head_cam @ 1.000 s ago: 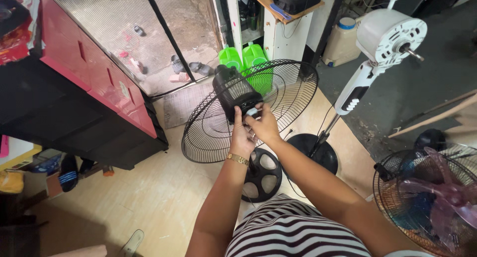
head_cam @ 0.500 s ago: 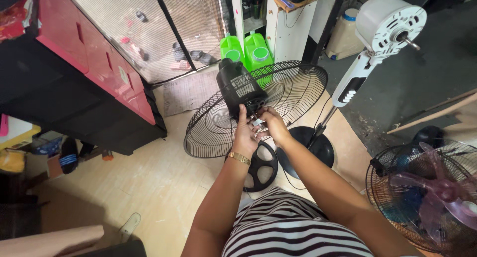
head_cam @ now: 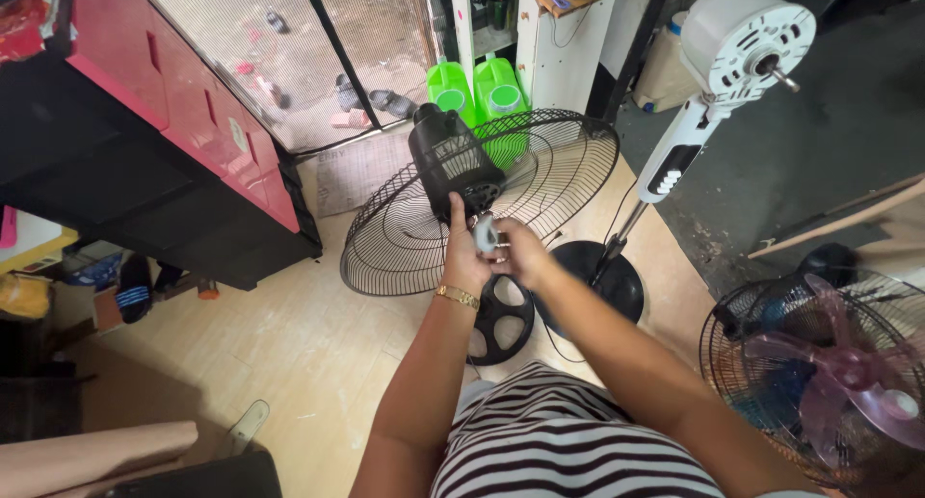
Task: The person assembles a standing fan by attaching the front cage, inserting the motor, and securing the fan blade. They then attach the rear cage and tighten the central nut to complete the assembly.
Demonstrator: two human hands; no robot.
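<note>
A black fan with a round motor housing [head_cam: 448,161] and a wire rear grille [head_cam: 549,166] stands on its spoked black base [head_cam: 503,320]. My left hand [head_cam: 462,257], with a gold bracelet on the wrist, grips the fan's neck just under the motor housing, thumb pointing up. My right hand [head_cam: 517,252] is beside it and pinches a small grey part [head_cam: 485,234], held just below the housing. The neck itself is hidden by both hands.
A white fan motor [head_cam: 742,38] on a stand with a round black base [head_cam: 590,276] rises at the right. A caged fan with pink blades [head_cam: 829,373] sits at the lower right. Two green jugs [head_cam: 474,86], a mesh door and a red-black cabinet [head_cam: 183,122] lie behind and left.
The small grey part has come away from the back of the motor housing into my right hand. The black fan has swung slightly to the left.
</note>
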